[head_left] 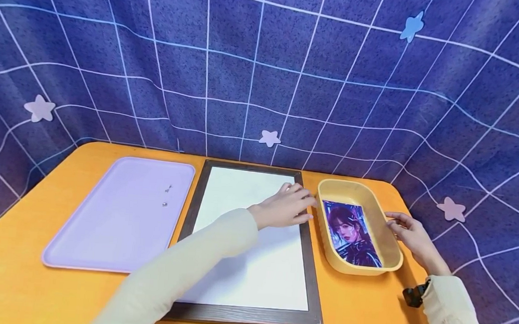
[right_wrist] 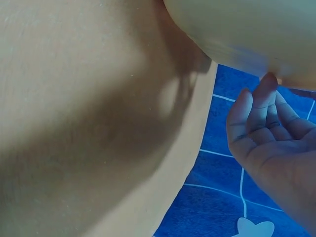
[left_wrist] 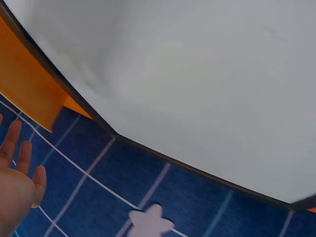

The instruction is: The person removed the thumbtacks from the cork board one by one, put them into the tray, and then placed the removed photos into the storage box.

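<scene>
A yellow plastic tub (head_left: pixel 333 265) stands on the right of the table, with a colourful purple-and-blue picture print (head_left: pixel 354 236) lying inside. My left hand (head_left: pixel 285 206) reaches over the right edge of a dark picture frame (head_left: pixel 248 316), fingers spread and relaxed, fingertips close to the tub's left wall. In the left wrist view those fingers show loose, with nothing held. On the tub's far side, my right hand (head_left: pixel 414 238) has its fingertips right at the right rim. The right wrist view shows these slightly bent fingers (right_wrist: pixel 266 91) against the tub's outer wall (right_wrist: pixel 247 29).
Left of the frame lies a lilac tray (head_left: pixel 115 222) bearing a few tiny metal pieces (head_left: pixel 165 204). The frame has a white inner panel (head_left: pixel 251 277). A dark blue curtain (head_left: pixel 230 69) with grid lines and stars hangs behind the orange table (head_left: pixel 18 245).
</scene>
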